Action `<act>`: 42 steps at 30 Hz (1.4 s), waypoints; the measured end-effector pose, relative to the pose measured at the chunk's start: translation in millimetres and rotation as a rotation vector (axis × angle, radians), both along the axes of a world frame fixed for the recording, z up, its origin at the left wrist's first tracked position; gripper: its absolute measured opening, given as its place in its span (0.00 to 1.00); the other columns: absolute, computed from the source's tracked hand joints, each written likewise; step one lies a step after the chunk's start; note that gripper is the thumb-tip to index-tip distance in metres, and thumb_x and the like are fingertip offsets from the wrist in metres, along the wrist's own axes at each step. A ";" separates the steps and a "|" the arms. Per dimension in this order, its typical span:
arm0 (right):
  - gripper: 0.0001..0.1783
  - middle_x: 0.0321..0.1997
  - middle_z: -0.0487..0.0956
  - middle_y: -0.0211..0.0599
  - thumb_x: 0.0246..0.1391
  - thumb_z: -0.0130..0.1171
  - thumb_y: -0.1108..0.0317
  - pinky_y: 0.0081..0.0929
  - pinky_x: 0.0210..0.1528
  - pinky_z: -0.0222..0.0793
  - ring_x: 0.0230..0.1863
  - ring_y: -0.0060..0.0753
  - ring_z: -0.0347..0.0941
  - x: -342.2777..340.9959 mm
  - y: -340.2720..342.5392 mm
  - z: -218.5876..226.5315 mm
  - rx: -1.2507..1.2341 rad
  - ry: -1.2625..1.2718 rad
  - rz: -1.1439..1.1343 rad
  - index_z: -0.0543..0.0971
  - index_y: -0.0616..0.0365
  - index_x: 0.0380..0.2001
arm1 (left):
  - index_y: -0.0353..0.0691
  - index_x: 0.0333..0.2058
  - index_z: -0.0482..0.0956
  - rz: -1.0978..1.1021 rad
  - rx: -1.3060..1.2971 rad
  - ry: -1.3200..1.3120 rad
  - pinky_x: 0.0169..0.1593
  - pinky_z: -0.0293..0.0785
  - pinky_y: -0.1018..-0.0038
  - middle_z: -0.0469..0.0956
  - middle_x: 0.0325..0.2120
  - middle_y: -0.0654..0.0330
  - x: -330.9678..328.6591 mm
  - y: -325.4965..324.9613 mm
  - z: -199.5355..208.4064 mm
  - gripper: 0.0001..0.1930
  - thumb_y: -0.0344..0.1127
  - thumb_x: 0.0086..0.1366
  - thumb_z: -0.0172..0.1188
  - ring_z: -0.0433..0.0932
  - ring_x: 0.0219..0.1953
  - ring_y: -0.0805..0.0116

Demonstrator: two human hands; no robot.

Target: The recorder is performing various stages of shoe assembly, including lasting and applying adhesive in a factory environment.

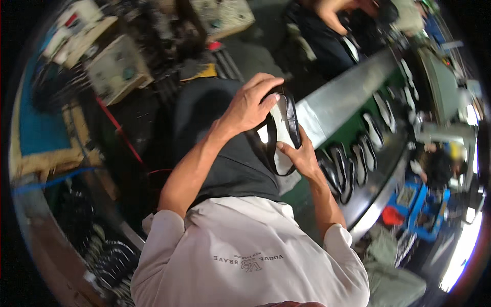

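Note:
A black shoe (281, 123) with a pale insole is held over my lap, its opening facing up. My left hand (252, 105) is closed round its far end, fingers over the black edge and thumb pressing on the insole. On the nearer right side, my right hand (302, 155) grips the shoe, its thumb over the rim and its other fingers mostly hidden behind the upper. To the right of my right hand, several similar dark shoes (361, 159) with pale insoles stand in a row on a green belt.
A metal ledge (335, 100) runs along the green belt, close beyond my right hand. Blue crates (427, 212) and a red item (392, 215) are at the right. Another person's arm (332, 18) works at the top. Machinery (116, 69) stands left; more shoes (110, 261) lie lower left.

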State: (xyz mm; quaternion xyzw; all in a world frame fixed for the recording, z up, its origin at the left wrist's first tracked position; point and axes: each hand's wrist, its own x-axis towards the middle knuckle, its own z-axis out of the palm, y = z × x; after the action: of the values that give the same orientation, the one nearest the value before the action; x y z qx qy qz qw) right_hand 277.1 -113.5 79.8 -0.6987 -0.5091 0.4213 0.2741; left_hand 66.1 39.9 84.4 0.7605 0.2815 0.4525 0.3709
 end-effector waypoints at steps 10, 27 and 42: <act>0.56 0.66 0.80 0.57 0.54 0.77 0.55 0.33 0.68 0.72 0.63 0.43 0.80 -104.0 86.8 3.5 -0.129 0.204 0.418 0.62 0.72 0.77 | 0.27 0.54 0.82 0.488 0.092 0.229 0.49 0.84 0.60 0.85 0.48 0.41 -145.8 -11.9 -0.7 0.13 0.23 0.73 0.60 0.87 0.48 0.42; 0.53 0.58 0.85 0.62 0.56 0.76 0.51 0.37 0.64 0.77 0.60 0.48 0.84 -126.2 66.6 -17.6 -0.147 0.166 0.442 0.65 0.70 0.76 | 0.35 0.57 0.78 0.183 0.098 0.652 0.43 0.83 0.51 0.81 0.43 0.46 -193.7 -11.2 7.5 0.20 0.26 0.67 0.63 0.84 0.40 0.39; 0.63 0.65 0.78 0.72 0.53 0.78 0.63 0.44 0.66 0.75 0.65 0.64 0.80 -127.8 100.3 15.9 0.309 0.110 0.536 0.48 0.64 0.82 | 0.33 0.60 0.80 0.399 0.581 0.833 0.50 0.86 0.57 0.78 0.55 0.42 -200.0 -36.7 67.0 0.28 0.26 0.60 0.71 0.86 0.49 0.41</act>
State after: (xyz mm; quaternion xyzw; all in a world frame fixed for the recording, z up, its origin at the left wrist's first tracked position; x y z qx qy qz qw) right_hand 149.3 -13.2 95.7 -0.4657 -0.7177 0.4332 0.2834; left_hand -133.9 3.2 151.4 0.8785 0.4068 0.2338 -0.0901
